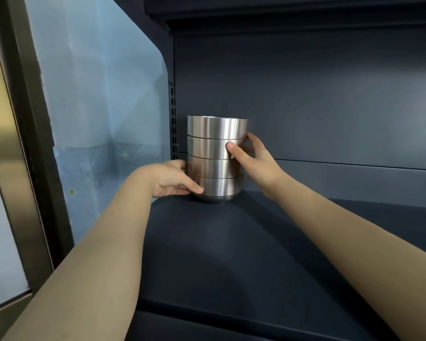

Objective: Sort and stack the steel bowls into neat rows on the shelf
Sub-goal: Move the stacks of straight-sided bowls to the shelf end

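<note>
Four steel bowls point(215, 156), I think, sit nested on the shelf point(231, 242); your left hand point(172, 178) grips low, your right hand point(253, 161) grips midway. Probably stiff, slick, top-heavy: support the bottom.

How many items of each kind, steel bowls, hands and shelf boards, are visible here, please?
steel bowls: 4, nested in one stack
hands: 2, left hand and right hand, both gripping the stack
shelf: 1
Total: 7
</note>
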